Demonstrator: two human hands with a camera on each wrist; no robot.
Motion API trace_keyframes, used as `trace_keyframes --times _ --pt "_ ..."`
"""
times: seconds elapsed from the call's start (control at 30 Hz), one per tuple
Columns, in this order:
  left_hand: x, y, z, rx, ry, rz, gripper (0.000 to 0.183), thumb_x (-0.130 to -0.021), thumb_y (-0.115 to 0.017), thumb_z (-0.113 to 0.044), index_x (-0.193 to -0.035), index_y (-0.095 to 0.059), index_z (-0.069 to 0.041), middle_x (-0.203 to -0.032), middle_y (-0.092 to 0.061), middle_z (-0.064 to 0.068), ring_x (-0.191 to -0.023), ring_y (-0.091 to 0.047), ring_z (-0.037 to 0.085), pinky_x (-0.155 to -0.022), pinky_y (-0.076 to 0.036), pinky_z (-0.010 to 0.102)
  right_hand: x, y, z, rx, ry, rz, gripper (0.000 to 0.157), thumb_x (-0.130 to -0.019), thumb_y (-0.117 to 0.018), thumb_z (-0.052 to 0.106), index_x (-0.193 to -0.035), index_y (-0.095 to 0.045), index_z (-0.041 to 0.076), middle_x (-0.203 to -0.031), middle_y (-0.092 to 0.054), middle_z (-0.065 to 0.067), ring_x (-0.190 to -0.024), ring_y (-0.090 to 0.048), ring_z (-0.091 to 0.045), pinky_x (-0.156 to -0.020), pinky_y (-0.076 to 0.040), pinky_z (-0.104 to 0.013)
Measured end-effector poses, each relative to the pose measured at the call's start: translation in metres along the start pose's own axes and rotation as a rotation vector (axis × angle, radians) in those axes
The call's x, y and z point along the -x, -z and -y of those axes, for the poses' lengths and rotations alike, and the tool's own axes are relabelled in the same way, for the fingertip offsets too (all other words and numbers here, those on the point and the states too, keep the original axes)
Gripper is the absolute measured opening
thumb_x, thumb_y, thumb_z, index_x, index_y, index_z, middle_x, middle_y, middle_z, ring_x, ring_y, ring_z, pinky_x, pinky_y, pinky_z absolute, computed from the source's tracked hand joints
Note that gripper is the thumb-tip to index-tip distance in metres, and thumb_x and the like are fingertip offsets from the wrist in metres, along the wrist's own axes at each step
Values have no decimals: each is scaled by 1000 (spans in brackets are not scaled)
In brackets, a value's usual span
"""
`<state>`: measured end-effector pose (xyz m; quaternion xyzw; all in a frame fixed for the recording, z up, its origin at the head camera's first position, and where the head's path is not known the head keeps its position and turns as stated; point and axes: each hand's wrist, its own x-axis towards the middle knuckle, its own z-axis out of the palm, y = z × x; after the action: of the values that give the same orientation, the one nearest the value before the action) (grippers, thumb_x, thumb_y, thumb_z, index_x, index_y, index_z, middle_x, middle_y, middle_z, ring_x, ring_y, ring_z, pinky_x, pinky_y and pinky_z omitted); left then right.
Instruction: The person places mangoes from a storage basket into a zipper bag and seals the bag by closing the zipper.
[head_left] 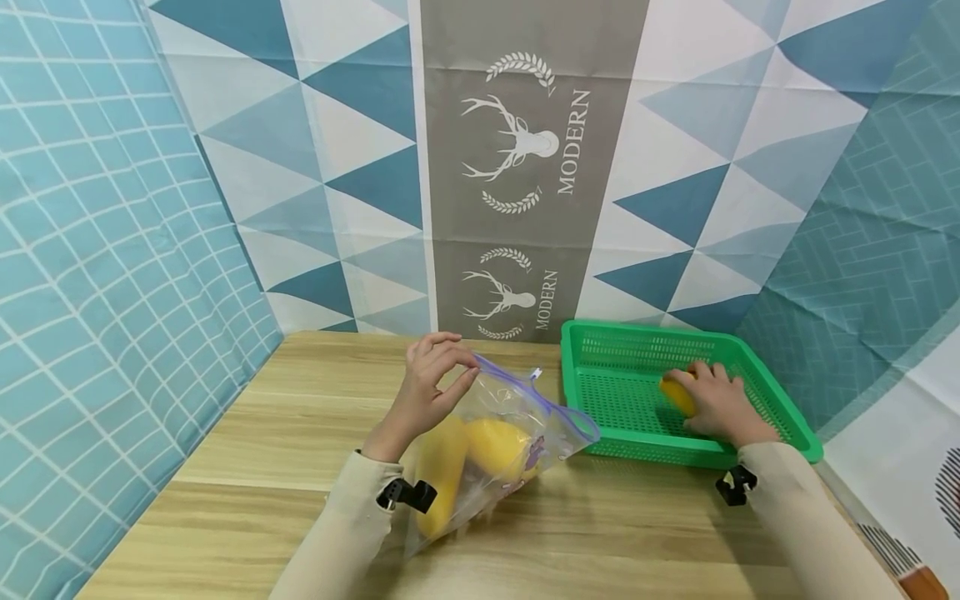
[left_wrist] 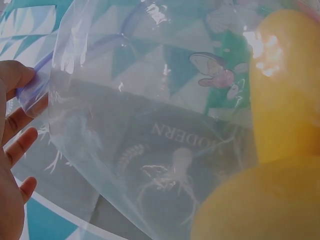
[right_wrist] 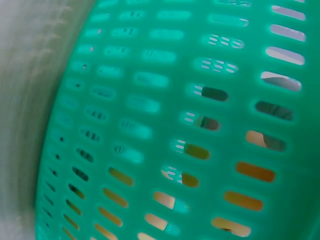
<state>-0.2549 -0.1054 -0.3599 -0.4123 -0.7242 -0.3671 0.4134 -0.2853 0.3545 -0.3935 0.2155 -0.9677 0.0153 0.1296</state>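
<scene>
Clear plastic zip bag (head_left: pixel 489 402) holding smooth yellow rounded pieces (head_left: pixel 498 447): left of green perforated plastic basket (head_left: pixel 652 447). Left hand (head_left: pixel 429 385) pinches bag's purple zip edge (head_left: pixel 510 377); right hand (head_left: pixel 722 406), inside basket, grips partly hidden yellow object (head_left: pixel 677 392). Limp film could fold mouth closed if pinch slips; low lift could knock object on basket's rim. Wooden worktop (head_left: pixel 255 450) offers room left of basket; patterned wall sheet (head_left: pixel 502 237) limits reach behind basket.

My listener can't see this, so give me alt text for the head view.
A person's left grip pinches a purple-edged clear bag with yellow objects inside, while the right grip holds another yellow object in a green basket. Below is a wooden table; behind, a patterned wall covering.
</scene>
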Motion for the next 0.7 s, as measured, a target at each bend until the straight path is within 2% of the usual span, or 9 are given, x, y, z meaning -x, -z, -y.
trace_keyframes --times 0.2,0.4,0.7 --pt "0 2 -1 -2 -3 -1 33 -104 -52 -36 -91 -68 -11 -91 -70 4 -112 -53 36 -93 -25 65 1 6 1 -27 -14 3 73 -67 -90 8 -131 -56 11 -123 -46 -30 -100 -42 -48 -71 -38 -60" --pt "1 3 -1 -13 -14 -5 31 -104 -54 -35 -92 -68 -10 -92 -70 5 -113 -53 37 -91 -25 65 4 11 -1 -69 -31 -6 71 -68 -86 2 -132 -55 9 -121 -44 -31 -97 -41 -47 -72 -39 -61" --pt "0 3 -3 -17 -20 -18 32 -104 -53 -35 -91 -68 -10 -92 -70 5 -112 -53 38 -90 -26 67 3 16 -1 -49 -12 -45 73 -67 -86 2 -132 -53 10 -126 -42 -32 -100 -40 -49 -73 -39 -63"
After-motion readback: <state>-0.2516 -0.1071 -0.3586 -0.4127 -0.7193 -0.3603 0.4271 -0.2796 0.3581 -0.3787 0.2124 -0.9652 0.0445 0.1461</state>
